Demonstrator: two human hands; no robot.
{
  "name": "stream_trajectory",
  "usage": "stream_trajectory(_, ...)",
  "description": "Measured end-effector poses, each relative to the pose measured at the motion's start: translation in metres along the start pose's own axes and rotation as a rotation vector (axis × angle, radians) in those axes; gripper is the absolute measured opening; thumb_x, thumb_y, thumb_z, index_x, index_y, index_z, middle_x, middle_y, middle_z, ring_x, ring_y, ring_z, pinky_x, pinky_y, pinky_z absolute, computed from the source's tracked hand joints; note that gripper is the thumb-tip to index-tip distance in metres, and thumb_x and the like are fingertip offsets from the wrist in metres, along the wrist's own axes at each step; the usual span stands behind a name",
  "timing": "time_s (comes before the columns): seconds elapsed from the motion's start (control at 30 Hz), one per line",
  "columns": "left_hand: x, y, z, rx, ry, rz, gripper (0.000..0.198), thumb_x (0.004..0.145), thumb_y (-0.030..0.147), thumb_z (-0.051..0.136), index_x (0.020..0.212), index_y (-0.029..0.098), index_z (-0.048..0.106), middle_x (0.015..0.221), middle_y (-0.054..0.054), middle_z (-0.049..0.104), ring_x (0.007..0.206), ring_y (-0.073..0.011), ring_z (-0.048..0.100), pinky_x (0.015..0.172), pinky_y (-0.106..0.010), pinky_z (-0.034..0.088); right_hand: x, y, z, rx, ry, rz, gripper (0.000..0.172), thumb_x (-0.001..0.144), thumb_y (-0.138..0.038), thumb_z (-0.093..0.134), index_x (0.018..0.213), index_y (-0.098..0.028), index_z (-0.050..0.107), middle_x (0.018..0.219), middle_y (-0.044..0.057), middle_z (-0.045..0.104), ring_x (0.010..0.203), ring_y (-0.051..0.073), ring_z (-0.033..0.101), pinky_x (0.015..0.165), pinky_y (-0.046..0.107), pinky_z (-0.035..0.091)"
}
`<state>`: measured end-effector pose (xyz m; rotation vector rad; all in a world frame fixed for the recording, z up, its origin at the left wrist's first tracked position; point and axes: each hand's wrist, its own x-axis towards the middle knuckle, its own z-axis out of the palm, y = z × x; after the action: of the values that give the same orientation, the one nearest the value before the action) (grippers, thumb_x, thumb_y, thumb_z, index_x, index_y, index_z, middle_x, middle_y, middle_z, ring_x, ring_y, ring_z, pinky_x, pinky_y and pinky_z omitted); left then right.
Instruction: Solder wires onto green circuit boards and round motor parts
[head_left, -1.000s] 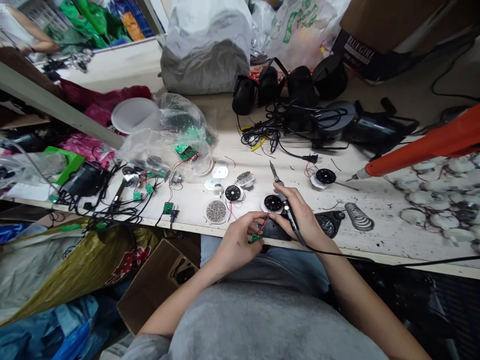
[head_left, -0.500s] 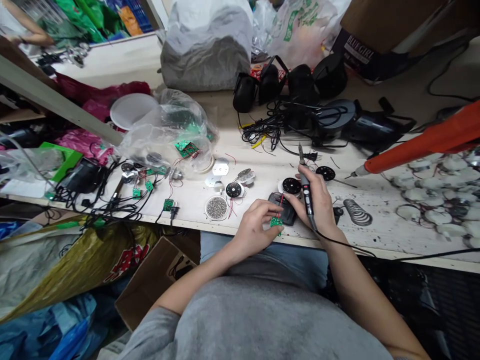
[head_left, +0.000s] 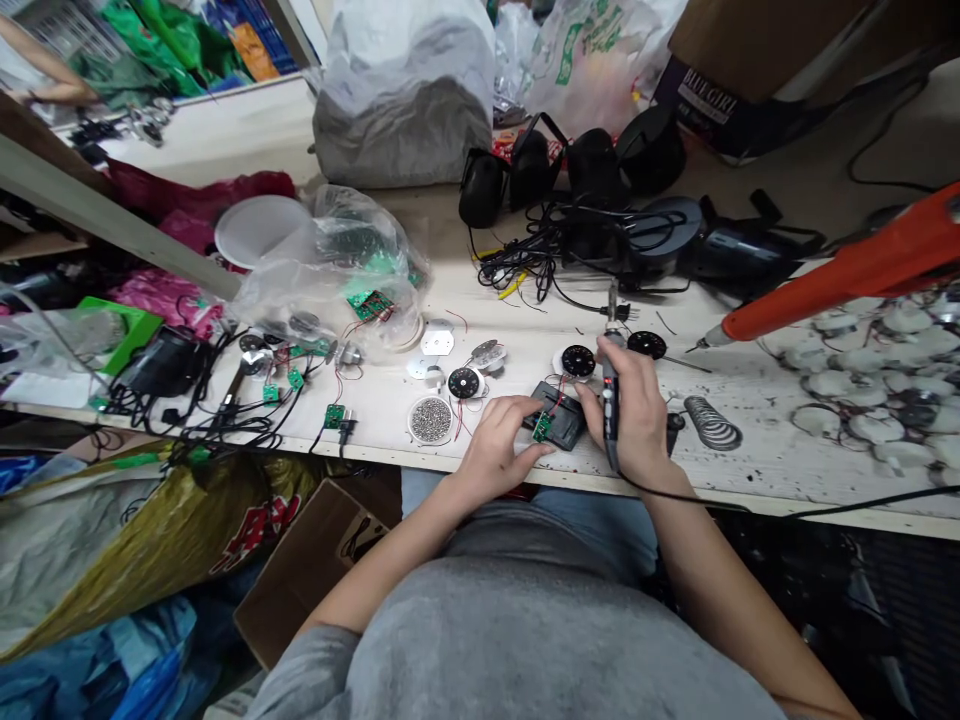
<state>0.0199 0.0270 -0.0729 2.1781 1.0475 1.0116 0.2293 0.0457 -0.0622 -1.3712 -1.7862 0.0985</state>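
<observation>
My right hand (head_left: 637,410) is closed round a soldering iron (head_left: 611,390), its tip pointing up and away from me and its cord running back over the wrist. My left hand (head_left: 495,445) has a small green circuit board (head_left: 541,427) between thumb and fingers; the exact contact is hard to see. Under the board, between my hands, lies a black plastic casing (head_left: 568,428). Thin red wires rise from the board towards a round black disc on a white holder (head_left: 577,361) just behind. Another black disc (head_left: 646,345) lies beyond my right hand.
A dish of small metal pieces (head_left: 430,420) stands left of my left hand. An orange power screwdriver (head_left: 825,280) slants in from the right, near a metal spring (head_left: 712,423) and several white parts. Black lamp-like housings (head_left: 592,170) and tangled cables lie behind.
The circuit board and my left hand have moved slightly left and away from me. The black casing has turned and shows more. The soldering iron stands more upright, still in my right hand.
</observation>
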Motion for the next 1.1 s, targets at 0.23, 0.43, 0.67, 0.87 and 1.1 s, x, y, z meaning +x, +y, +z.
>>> stream_trajectory(0.23,0.000,-0.004,-0.001,0.028,-0.051,-0.040,0.048,0.095,0.054,0.069,0.127,0.019,0.062,0.117,-0.013,0.070,0.111,-0.0270,0.065,0.097,-0.045,0.054,-0.031,-0.021,-0.004,-0.005,0.038,0.010,0.056,0.098,-0.023,0.062,0.152,-0.024,0.049,0.119,0.013,0.066,0.108,0.027,0.069,0.092,0.043,0.062)
stream_trajectory(0.43,-0.017,0.008,0.003,0.011,-0.008,-0.105,0.052,0.088,0.058,0.076,0.120,0.018,0.067,0.108,-0.010,0.062,0.101,-0.0246,0.063,0.087,-0.040,0.057,-0.035,-0.024,-0.005,0.129,-0.086,0.028,0.056,0.098,-0.016,0.054,0.153,-0.025,0.047,0.122,0.012,0.065,0.108,0.024,0.069,0.093,0.041,0.062)
stream_trajectory(0.67,-0.030,0.015,0.009,0.022,0.064,-0.214,0.056,0.083,0.055,0.082,0.124,0.019,0.069,0.117,-0.012,0.053,0.113,-0.0284,0.059,0.095,-0.047,0.056,-0.044,-0.033,-0.011,0.133,-0.095,0.016,0.057,0.099,-0.015,0.054,0.154,-0.026,0.046,0.120,0.011,0.065,0.107,0.024,0.070,0.092,0.041,0.062)
stream_trajectory(0.87,-0.027,0.014,0.014,0.061,0.079,-0.210,0.056,0.084,0.060,0.079,0.119,0.018,0.068,0.118,-0.013,0.053,0.114,-0.0289,0.059,0.096,-0.047,0.057,-0.047,-0.031,-0.009,0.119,-0.065,0.030,0.054,0.099,-0.018,0.057,0.153,-0.025,0.047,0.118,0.012,0.065,0.102,0.023,0.072,0.090,0.042,0.064)
stream_trajectory(1.1,-0.025,0.020,0.011,0.026,0.051,-0.171,0.055,0.088,0.054,0.076,0.127,0.017,0.062,0.122,-0.015,0.053,0.123,-0.0317,0.057,0.102,-0.050,0.056,-0.049,-0.032,-0.011,0.121,-0.029,0.011,0.056,0.098,-0.016,0.061,0.152,-0.024,0.048,0.114,0.010,0.066,0.105,0.024,0.069,0.090,0.041,0.062)
